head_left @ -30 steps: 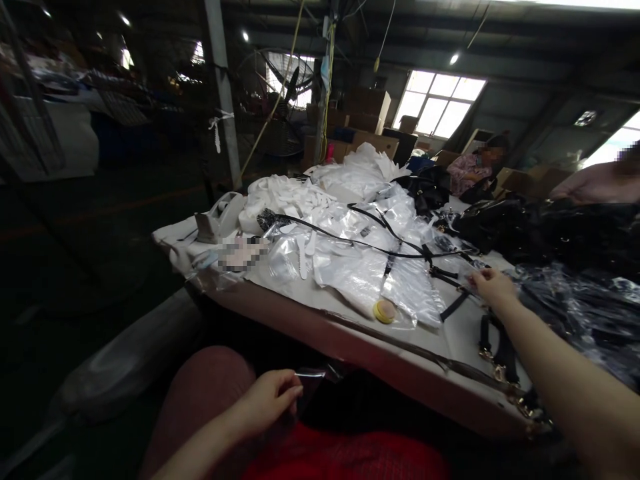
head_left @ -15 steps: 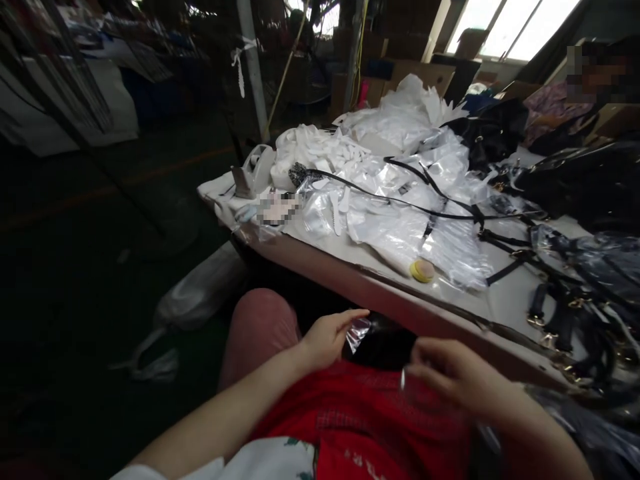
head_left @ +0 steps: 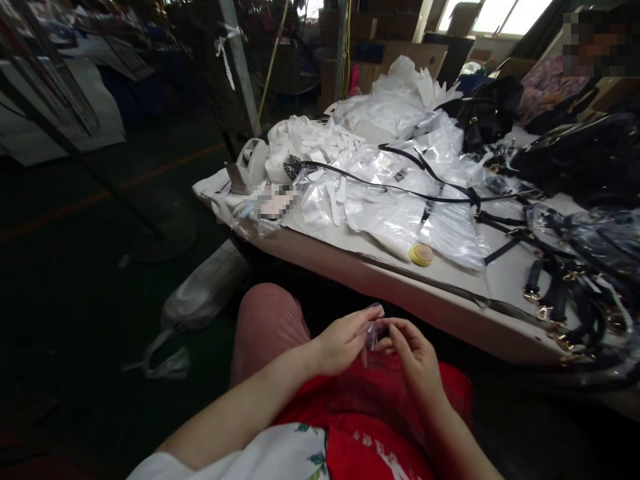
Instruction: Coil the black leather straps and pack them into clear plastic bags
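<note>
Over my lap, my left hand is closed on a small crumpled piece of clear plastic film. Right beside it, my right hand pinches at the film's edge with thumb and fingers. The two hands almost touch, and part of the film is hidden between them. Beneath them lies the red apron on my lap.
The white table in front bears clear plastic bags, a yellow tape roll, black straps with gold buckles and black bags. A person sits at the far right. A tied sack lies on the floor, left.
My right hand has moved left and forward to meet the left hand at the plastic film. The left hand stays closed on the film. The view has shifted slightly.
</note>
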A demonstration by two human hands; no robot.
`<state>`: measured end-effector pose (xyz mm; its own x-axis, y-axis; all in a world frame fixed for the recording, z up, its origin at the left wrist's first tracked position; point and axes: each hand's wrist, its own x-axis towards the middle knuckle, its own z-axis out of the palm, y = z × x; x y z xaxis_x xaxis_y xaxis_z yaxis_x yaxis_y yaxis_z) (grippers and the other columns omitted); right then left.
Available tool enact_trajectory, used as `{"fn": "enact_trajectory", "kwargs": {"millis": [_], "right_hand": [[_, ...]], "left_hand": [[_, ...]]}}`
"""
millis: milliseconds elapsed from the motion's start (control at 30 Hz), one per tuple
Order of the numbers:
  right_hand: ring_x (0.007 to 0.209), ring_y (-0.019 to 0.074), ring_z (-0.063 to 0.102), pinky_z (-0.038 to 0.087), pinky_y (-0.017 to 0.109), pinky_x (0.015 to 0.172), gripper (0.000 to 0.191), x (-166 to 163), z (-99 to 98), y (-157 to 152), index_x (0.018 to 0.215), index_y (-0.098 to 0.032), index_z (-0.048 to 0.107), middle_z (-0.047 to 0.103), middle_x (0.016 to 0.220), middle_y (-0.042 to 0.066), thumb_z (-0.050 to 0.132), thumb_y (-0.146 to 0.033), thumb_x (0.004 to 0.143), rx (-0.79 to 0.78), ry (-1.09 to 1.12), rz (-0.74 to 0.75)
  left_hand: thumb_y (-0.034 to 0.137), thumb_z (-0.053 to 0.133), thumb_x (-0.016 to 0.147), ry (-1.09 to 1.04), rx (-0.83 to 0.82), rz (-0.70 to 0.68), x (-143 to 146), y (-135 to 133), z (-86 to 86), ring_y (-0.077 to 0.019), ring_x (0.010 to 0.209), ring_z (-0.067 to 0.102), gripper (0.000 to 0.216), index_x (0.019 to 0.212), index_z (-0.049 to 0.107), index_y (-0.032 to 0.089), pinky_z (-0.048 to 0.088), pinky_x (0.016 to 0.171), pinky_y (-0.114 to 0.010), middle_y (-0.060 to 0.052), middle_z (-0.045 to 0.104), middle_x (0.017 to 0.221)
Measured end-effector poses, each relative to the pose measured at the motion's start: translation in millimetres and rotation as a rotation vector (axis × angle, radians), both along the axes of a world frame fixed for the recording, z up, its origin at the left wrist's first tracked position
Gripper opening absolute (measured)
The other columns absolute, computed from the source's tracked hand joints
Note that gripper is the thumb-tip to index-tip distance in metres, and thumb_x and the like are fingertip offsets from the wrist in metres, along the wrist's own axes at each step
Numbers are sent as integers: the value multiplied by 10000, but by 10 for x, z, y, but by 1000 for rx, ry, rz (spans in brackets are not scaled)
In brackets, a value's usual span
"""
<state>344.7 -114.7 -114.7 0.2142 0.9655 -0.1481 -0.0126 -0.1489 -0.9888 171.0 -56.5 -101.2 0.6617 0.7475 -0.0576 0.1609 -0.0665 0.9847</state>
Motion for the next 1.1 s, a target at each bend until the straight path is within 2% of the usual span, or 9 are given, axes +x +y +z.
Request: {"fn": "enact_trajectory", "kwargs": {"millis": [67, 167, 233, 367, 567, 833, 967, 1033, 1100], "right_hand": [[633, 179, 594, 488, 290, 642, 371, 92, -32, -76, 762, -197, 706, 667, 686, 41, 627, -548, 855, 29, -99, -63], [850, 261, 654, 508, 363, 816, 418, 116, -46, -123, 778, -199, 756, 740, 862, 98, 621, -591, 838, 31, -97, 43], [994, 300, 655, 494, 413, 914, 461, 78, -25, -96, 962, -211, 772, 750, 1006, 113, 599, -619, 836, 5, 65, 116], [918, 238, 700, 541, 370, 858, 475, 136, 80, 52, 1216, -255, 685, 768, 977, 67, 599, -550, 855, -77, 519, 30], [744, 98, 681, 551, 214, 780, 316, 865, 227, 204, 1144, -235, 704, 749, 788, -40, 670, -274, 832, 100, 638, -380], [690, 145, 650, 554, 301, 733, 245, 1493, 161, 123, 1066, -241, 703, 690, 739, -21, 613, -364, 875, 192, 246, -572], [664, 247, 670, 548, 406, 686, 471, 1622, 81, 98, 883, -172, 735, 682, 631, 62, 417, -517, 913, -39, -357, -548], [674, 314, 667, 529, 462, 710, 402, 1663, 61, 90, 711, -199, 730, 623, 503, 67, 537, -532, 825, -147, -645, -521], [735, 381, 665, 498, 511, 765, 247, 1648, 58, 93, 634, -226, 729, 576, 431, 65, 690, -461, 697, -163, -727, -509]], "left_hand": [[194, 460, 861, -59, -122, 28, -7, 3, 42, -161, 802, 672, 560, 1420, 478, 191, 550, 762, -306, -122, 613, 1322], [149, 465, 790, -141, -309, 4, 12, -7, 116, -61, 420, 428, 562, 1344, 565, 158, 377, 446, -197, -45, 707, 805], [127, 449, 760, -180, -390, -104, 45, -36, 149, -56, 396, 388, 490, 1193, 678, 124, 348, 438, -183, -3, 630, 609], [91, 431, 696, -174, -350, -306, 86, -80, 133, -127, 677, 632, 342, 797, 755, 130, 511, 698, -228, -37, 710, 752], [62, 388, 608, 124, -122, -69, -158, 246, -98, -130, 602, 620, 311, 658, 686, 133, 495, 622, -223, -20, 663, 611], [84, 365, 609, 308, -43, 144, -651, 787, -260, -148, 611, 649, 295, 658, 650, 141, 512, 642, -245, -30, 662, 632], [94, 401, 652, 470, 17, 191, -780, 865, -234, -183, 664, 670, 276, 647, 669, 158, 534, 716, -288, -40, 678, 657], [102, 455, 667, 546, 60, 227, -798, 846, -197, -219, 814, 691, 254, 683, 702, 164, 525, 835, -326, -75, 724, 846], [96, 497, 665, 588, 137, 285, -753, 765, -144, -258, 1032, 657, 289, 792, 743, 176, 468, 973, -359, -101, 673, 1187]]}}
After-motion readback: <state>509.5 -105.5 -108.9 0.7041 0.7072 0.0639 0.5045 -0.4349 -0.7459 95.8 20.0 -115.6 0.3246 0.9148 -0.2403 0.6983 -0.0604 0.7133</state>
